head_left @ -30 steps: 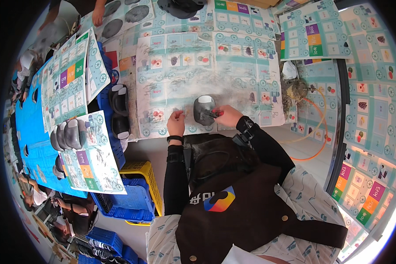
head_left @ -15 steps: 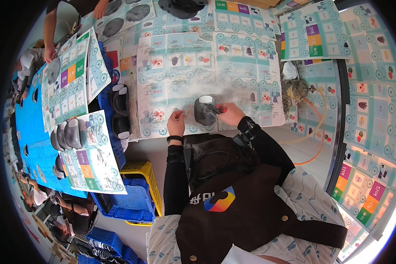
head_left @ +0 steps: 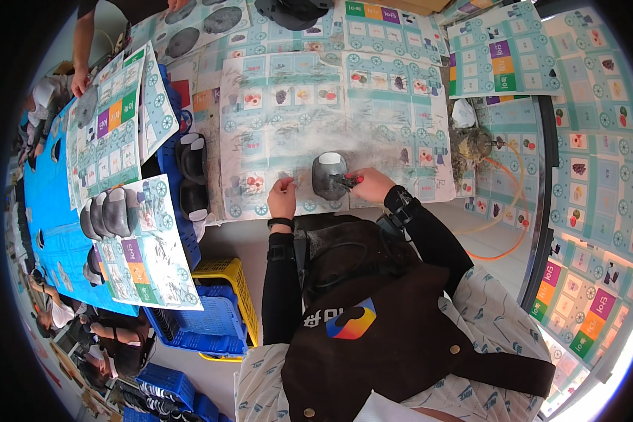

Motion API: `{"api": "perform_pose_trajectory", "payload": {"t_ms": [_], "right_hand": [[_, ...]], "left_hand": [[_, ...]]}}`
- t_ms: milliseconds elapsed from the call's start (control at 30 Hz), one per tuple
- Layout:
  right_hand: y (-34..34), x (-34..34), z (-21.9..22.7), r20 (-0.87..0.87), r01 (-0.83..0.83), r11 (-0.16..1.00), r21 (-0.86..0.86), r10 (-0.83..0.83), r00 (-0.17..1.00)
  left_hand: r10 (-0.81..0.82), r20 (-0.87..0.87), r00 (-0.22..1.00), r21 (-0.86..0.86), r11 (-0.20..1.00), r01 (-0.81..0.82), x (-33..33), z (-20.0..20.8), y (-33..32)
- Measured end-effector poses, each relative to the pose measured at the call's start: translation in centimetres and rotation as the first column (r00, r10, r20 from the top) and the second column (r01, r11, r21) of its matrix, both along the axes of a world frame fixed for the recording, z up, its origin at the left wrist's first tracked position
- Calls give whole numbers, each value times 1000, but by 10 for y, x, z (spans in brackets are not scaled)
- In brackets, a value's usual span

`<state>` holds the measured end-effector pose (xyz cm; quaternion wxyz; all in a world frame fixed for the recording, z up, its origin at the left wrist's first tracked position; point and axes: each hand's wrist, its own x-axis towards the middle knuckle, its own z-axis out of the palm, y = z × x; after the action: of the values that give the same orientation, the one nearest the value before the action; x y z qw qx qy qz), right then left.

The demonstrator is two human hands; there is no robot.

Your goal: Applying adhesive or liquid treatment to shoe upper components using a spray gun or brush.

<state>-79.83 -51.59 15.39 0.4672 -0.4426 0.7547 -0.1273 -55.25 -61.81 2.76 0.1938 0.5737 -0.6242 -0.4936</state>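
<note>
A dark grey, rounded piece point(head_left: 328, 184) with a white patch at its far end lies at the near side of the paper-covered table point(head_left: 288, 144). My right hand point(head_left: 373, 187) is closed round a small hand tool point(head_left: 352, 181) with red and black on its handle. Its dark tip reaches over the right side of the grey piece. To the left of the piece, my left hand point(head_left: 283, 199) has thumb and fingers pinched together, apart from it; whatever they hold is too small to make out.
Similar dark pieces point(head_left: 109, 213) stand in a row on a printed sheet at the left. Blue point(head_left: 218, 320) and yellow point(head_left: 245, 299) crates sit below the table's left side. A black cap point(head_left: 293, 13) lies at the back. Another person's hand point(head_left: 81, 83) touches a grey piece at the far left.
My right hand has shifted slightly right, and more of the tool shows over the grey piece. My left hand stays pinched in about the same place. At the back left, the other person's upper hand has drawn back.
</note>
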Motion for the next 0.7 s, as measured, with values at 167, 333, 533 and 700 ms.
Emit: {"api": "perform_pose_trajectory", "payload": {"t_ms": [167,333,533,700], "right_hand": [[-7,7,-3,33,131,990,-53,-129,991],[-14,0,-13,38,246,966,-80,-243,969],[-15,7,-14,62,171,983,-71,-166,984],[-14,14,1,132,143,989,23,-145,981]], "left_hand": [[23,-28,999,-20,1000,-23,8,-7,0],[9,-18,1000,-24,1000,-10,4,0,0],[13,-30,999,-15,1000,-14,6,0,1],[26,-43,999,-13,1000,-27,10,-2,2]]}}
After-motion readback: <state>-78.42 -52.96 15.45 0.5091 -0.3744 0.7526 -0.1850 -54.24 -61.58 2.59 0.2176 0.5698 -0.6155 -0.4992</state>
